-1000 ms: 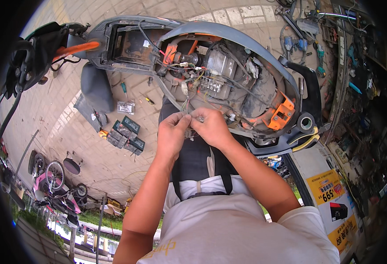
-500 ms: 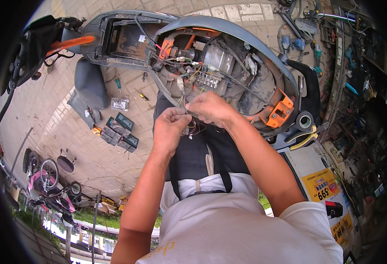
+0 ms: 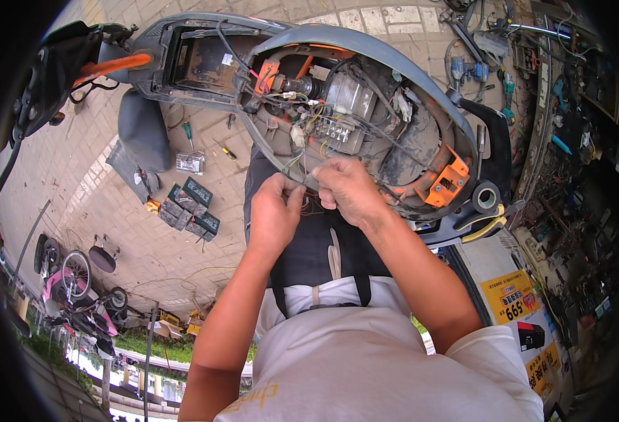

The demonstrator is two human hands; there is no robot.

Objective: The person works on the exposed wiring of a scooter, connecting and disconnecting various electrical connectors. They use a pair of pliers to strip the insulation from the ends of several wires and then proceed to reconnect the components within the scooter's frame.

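Note:
In front of me lies an electric scooter body (image 3: 362,34) with its seat area open and wiring exposed. My left hand (image 3: 277,204) pinches thin wires (image 3: 302,169) at the near rim of the opening. Close beside it, my right hand (image 3: 344,186) has its fingers curled and pressed together on the same thin strands. The wires run up to a pale connector (image 3: 297,136). Beyond it sit a silver finned controller box (image 3: 350,95) and a terminal block (image 3: 334,130). My fingers hide the wire ends.
On the paving at left lie a scooter seat (image 3: 143,133), several batteries (image 3: 195,193), a screwdriver (image 3: 188,131) and a clear bag of small parts (image 3: 190,163). Orange brackets (image 3: 447,176) stick up at the opening's right. Power tools (image 3: 469,69) and cluttered shelving stand further right.
My right hand has shifted slightly right and down, its fingers curling in more. The left hand has turned a little. The loose wire bundle below my hands now shows less.

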